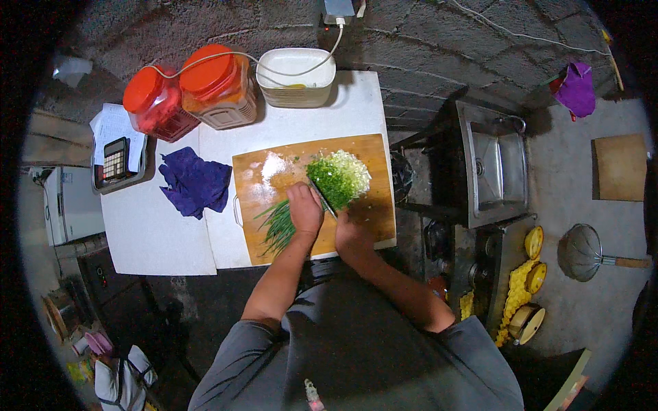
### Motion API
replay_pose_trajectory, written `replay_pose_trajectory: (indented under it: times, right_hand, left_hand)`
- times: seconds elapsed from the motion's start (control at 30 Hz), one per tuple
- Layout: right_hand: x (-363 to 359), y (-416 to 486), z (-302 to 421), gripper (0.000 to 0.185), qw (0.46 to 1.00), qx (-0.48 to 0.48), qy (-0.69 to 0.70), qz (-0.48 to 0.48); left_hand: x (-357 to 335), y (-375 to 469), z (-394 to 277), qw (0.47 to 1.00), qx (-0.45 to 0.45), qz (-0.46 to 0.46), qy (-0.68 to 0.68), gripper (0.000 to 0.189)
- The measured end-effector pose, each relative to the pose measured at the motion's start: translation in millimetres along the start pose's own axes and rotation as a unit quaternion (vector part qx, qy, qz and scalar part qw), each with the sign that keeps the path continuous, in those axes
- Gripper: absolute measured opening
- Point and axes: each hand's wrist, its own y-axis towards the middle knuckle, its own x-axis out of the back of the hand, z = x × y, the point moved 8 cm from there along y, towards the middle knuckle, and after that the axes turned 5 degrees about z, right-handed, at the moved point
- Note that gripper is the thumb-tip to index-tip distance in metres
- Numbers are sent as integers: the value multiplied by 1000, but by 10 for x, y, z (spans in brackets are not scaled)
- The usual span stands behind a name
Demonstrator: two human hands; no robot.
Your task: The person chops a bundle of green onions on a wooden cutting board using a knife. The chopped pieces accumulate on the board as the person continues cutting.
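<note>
On a wooden cutting board lies a bunch of green onions, with my left hand closed over its right end. My right hand grips a kitchen knife, its blade standing beside my left fingers. Right of the blade is a heap of chopped green onion, dark green near the knife and pale at the far right. The knife's handle is mostly hidden in my right hand. Light glares off the board's upper left.
A crumpled dark blue cloth lies left of the board. Behind stand two red-lidded plastic jars and a white plastic tub, crossed by a cable. A tray holds papers and a calculator. Rightward is a steel sink.
</note>
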Motion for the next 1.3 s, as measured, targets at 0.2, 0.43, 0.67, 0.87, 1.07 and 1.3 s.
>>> replay_pose_trajectory:
  times: [0.2, 0.43, 0.67, 0.87, 1.07, 1.3]
  right_hand:
    - [-533, 336, -119, 23, 962, -141, 123, 198]
    - [-436, 178, -301, 44, 926, -205, 276, 155]
    - [-144, -30, -46, 19, 994, -32, -108, 9]
    - [-420, 16, -112, 15, 996, -40, 12, 73]
    - [-442, 339, 14, 17, 990, -57, 81, 99]
    - [-147, 325, -16, 15, 987, -66, 77, 126]
  left_hand:
    - [-6, -18, 31, 1000, 15, -6, -1, 17]
    - [13, 7, 55, 1000, 21, 3, -19, 17]
    - [48, 12, 23, 998, 23, -14, -55, 16]
    - [5, -32, 39, 999, 28, 14, -9, 21]
    - [-36, -32, 101, 1000, 24, -12, 9, 19]
    - [194, 201, 164, 1000, 3, 13, -16, 15]
